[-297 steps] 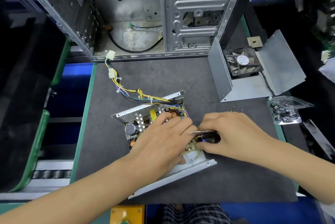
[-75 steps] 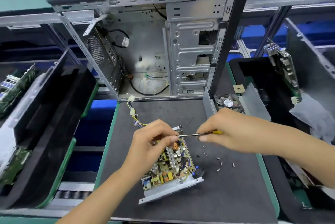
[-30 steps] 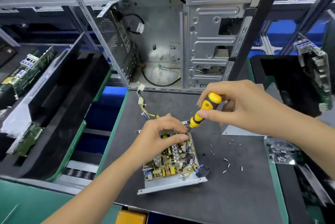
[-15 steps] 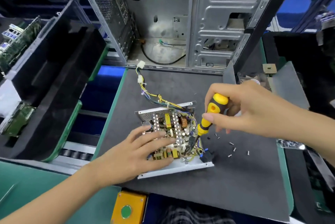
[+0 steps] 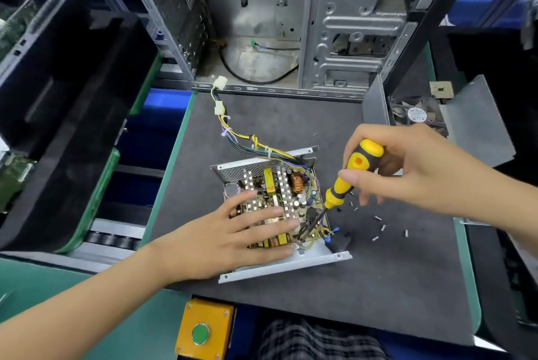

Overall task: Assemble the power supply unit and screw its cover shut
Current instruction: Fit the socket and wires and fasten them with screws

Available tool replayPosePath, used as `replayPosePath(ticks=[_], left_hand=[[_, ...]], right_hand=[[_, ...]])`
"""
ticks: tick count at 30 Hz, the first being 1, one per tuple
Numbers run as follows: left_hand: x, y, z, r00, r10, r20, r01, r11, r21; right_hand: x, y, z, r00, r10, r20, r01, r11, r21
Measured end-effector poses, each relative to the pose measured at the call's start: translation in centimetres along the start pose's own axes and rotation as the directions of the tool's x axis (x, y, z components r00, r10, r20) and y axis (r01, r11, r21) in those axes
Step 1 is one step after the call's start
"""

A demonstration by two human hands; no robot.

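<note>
While the left hand (image 5: 233,239) lies flat with straight, spread fingers on the circuit board (image 5: 275,202), it seems to be pinning the board down inside its tray (image 5: 286,266) so nothing shifts under the tool. The right hand (image 5: 407,167) wraps thumb and fingers round the yellow-and-black screwdriver (image 5: 346,177), held tilted with its shaft running down to the board's right edge; the tip is lost among dark parts there, so I cannot tell whether it sits in a screw head. My guess is a board screw is being driven, with the cover work not yet begun.

Loose screws (image 5: 378,227) lie scattered on the mat (image 5: 378,295) just right of the tray, near the working hand, probably kept within easy reach. The tray sits open at the middle of the mat, its wire bundle (image 5: 241,135) trailing away toward the case (image 5: 334,27).

Nearest of all, a yellow box with a green button (image 5: 203,330) sits at the bench's front edge. Further right, the bent metal cover (image 5: 477,124) with its fan (image 5: 416,115) stands well apart from the tray. The dark grey mat has a green border; black trays (image 5: 67,97) line the left, and the bare metal case stands open at the back.
</note>
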State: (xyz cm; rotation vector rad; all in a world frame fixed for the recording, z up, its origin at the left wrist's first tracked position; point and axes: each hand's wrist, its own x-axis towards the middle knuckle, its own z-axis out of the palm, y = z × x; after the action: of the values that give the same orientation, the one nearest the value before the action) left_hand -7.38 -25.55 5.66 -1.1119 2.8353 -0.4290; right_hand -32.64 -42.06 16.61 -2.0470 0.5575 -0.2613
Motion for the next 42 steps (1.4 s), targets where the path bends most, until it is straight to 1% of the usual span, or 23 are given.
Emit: replayPosePath(ticks=[3,7,12,19,26,30,34,39,42], left_hand=[[0.1,0.3,0.0,1.000,-0.003,0.021,0.002,0.999,0.033],[-0.2,0.8,0.2,1.000,-0.017,-0.004,0.018,0.998,0.061],[-0.1,0.9,0.3,1.000,-0.020,0.007,0.019,0.994,0.109],[0.1,1.2,0.3,0.998,-0.010,0.055,0.000,0.981,0.192],[0.8,1.3,0.2,0.999,-0.010,0.051,-0.001,0.976,0.217],[0.8,1.1,0.4,1.000,-0.002,0.028,-0.003,0.979,0.204],[0.7,0.9,0.4,0.998,0.000,0.061,-0.009,0.989,0.150],[0.9,0.5,0.1,0.999,0.018,0.033,-0.020,0.998,0.061],[0.6,0.3,0.4,0.999,0.041,0.011,-0.042,0.997,0.070]], right_hand=[[-0.2,0.4,0.2,0.999,0.016,-0.038,-0.015,0.999,0.036],[-0.4,0.8,0.4,0.995,0.050,-0.090,-0.042,0.995,0.090],[-0.3,1.1,0.6,0.992,0.088,-0.094,-0.074,0.987,0.142],[-0.5,1.4,0.8,0.989,0.101,-0.111,-0.086,0.988,0.130],[-1.1,1.8,1.2,0.987,0.108,-0.120,-0.097,0.991,0.091],[-1.4,1.8,1.4,0.986,0.108,-0.123,-0.101,0.993,0.064],[-1.5,2.0,1.4,0.985,0.114,-0.128,-0.108,0.993,0.052],[-1.6,2.1,1.2,0.985,0.113,-0.131,-0.107,0.993,0.046],[-1.6,2.1,1.3,0.985,0.113,-0.130,-0.107,0.993,0.050]])
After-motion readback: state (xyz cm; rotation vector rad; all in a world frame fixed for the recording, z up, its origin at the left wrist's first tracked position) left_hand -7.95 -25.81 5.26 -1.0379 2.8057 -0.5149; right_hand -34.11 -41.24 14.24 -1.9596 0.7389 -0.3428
